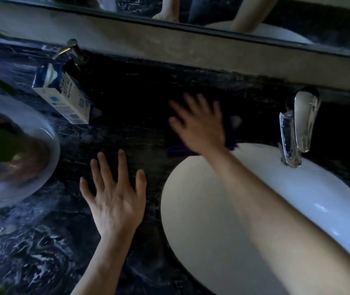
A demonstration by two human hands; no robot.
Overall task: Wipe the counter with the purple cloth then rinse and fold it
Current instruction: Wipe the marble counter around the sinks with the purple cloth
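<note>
Right hand (199, 124) mostly hides purple cloth (231, 143).

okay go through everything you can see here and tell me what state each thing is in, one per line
purple cloth: flat on the counter, mostly hidden under the right hand
right hand: fingers spread, pressing the cloth, blurred
left hand: fingers spread, flat on the counter
faucet: no water seen running
sink: looks empty
carton: upright, tilted in view
dark marble counter: streaked, shiny

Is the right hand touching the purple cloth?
Touching. The head view shows the right hand pressed flat, fingers spread, on the purple cloth, whose edge shows beside the palm.
</note>
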